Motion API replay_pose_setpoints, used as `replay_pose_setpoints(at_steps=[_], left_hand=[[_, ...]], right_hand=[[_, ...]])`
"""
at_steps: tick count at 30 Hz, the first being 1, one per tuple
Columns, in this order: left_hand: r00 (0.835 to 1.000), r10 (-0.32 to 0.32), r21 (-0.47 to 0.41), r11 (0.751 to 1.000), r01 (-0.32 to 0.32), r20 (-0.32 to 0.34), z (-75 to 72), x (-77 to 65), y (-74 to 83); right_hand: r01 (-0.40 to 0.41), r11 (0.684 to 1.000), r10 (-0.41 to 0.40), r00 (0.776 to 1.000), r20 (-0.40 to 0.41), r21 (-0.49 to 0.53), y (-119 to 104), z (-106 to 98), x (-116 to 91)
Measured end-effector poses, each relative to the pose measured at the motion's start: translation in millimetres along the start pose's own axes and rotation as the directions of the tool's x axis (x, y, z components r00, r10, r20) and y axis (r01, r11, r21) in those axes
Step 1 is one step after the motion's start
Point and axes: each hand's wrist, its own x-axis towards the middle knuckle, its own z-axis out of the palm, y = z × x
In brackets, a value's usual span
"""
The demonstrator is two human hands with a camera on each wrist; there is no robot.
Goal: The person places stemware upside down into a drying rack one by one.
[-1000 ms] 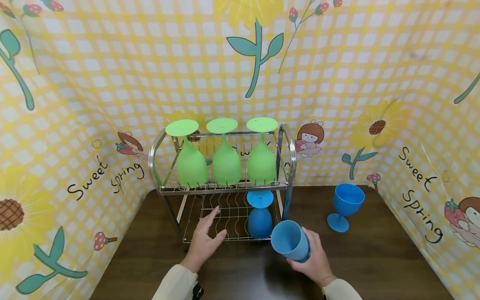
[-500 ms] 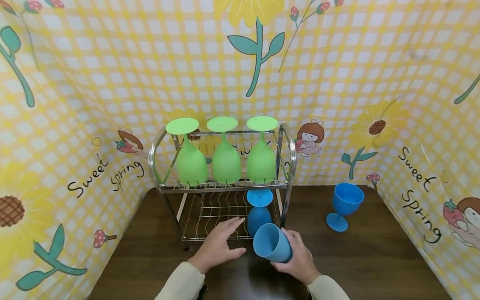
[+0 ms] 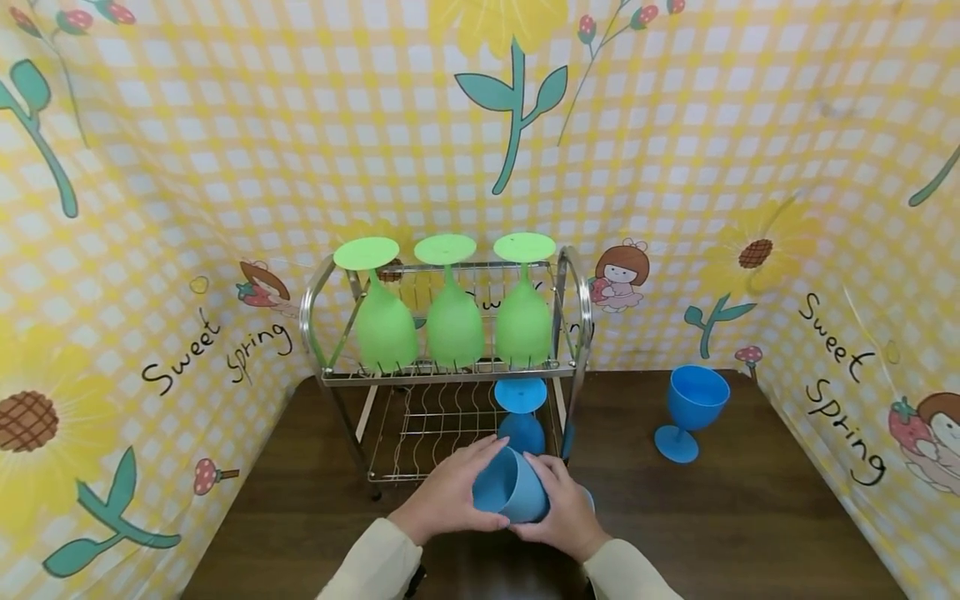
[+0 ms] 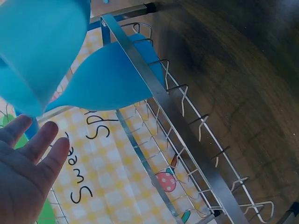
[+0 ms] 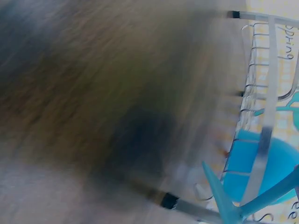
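Observation:
My right hand (image 3: 566, 512) grips a blue goblet (image 3: 531, 493) by its bowl, tilted sideways with the mouth towards the left. Its foot shows past the hand on the right, and the foot and stem appear in the right wrist view. My left hand (image 3: 450, 496) is at the goblet's rim, fingers above and thumb below. In the left wrist view those fingers (image 4: 56, 156) are extended right beside the rim. Just behind, another blue goblet (image 3: 521, 433) stands upside down on the lower tier of the metal rack (image 3: 450, 378), partly covered by my hands.
Three green goblets (image 3: 454, 333) stand upside down along the rack's upper tier. To the right, a third blue goblet (image 3: 697, 398) is upright on the dark wooden table (image 3: 750, 517). A yellow checked cloth (image 3: 660, 167) hangs behind and at both sides.
My right hand has carried the blue goblet leftwards and turned its mouth further to the left. My left hand has moved right, from near the rack to the goblet's rim.

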Motion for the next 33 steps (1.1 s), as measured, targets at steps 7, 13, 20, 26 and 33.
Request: replay_pose_setpoints(at_steps=[7,13,20,26,33], left_hand=[[0.998,0.035,0.165,0.986,-0.027,-0.05,0.5,2.1,3.1],[0.998,-0.019,0.139,0.99,0.027,-0.057,-6.7,-0.8,8.0],[0.995,-0.095,-0.11,0.99,0.092,-0.022,-11.4,-1.0,5.5],[0.993,-0.114,-0.199,0.974,0.104,-0.037,-14.1,-3.7,2.1],[0.989,-0.142,-0.243,0.961,0.129,-0.039,-16.2,-10.0,-1.9]], right_hand=[[0.0,1.0,-0.001,0.999,0.038,0.012,-6,-1,8],[0.088,0.996,-0.086,0.995,0.05,-0.036,-8,-2,12],[0.129,0.991,-0.127,0.991,0.041,-0.039,-9,-3,14],[0.181,0.983,-0.181,0.983,0.036,-0.017,-14,-12,19],[0.152,0.987,-0.155,0.985,0.073,0.048,-17,-23,16]])
